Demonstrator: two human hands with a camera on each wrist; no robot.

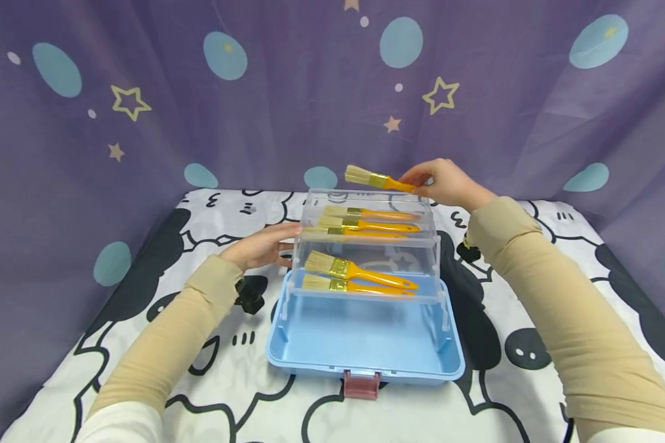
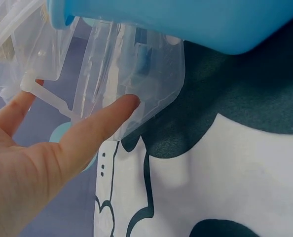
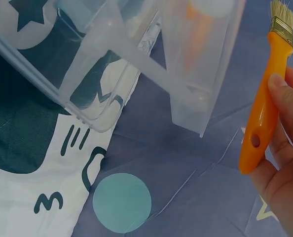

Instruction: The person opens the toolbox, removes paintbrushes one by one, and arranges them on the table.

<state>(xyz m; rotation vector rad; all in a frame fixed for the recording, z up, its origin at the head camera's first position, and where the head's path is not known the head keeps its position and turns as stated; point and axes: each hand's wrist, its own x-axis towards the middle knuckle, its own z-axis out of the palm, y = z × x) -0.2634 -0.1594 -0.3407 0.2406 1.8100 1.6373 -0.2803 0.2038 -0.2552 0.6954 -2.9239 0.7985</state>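
"Paintbrush (image 1: pixel 378 179) in the air, I see. Where is it against the blue box (image 1: pixel 362 344)?"

"Up above the back of the box, bristles pointing towards the box's left side. The right hand (image 1: pixel 443 181) has it pinched by the orange handle, thumb on one side and fingers curled on the other."

"And the left hand (image 1: pixel 263 245), what is that doing?"

"It's up by the box's left side, next to the upper tray (image 1: pixel 429 240). Fingers stretched out, thumb spread well away from them, and nothing in its grasp. I can't tell whether the fingertips are pressing on the plastic."

"Both trays are clear, aren't they?"

"Yes, stepped one over the other above the back of the box. More brushes (image 1: pixel 377 225) lie in the upper one, and a pair (image 1: pixel 360 274) in the lower tray (image 1: pixel 429 296), all with their bristles towards the box's left."

"That's a pinkish latch (image 1: pixel 361 385) on the front of the box."

"Right, and under the box there's a black-and-white cloth (image 1: pixel 227 363), with a purple curtain (image 1: pixel 310 104) behind it."
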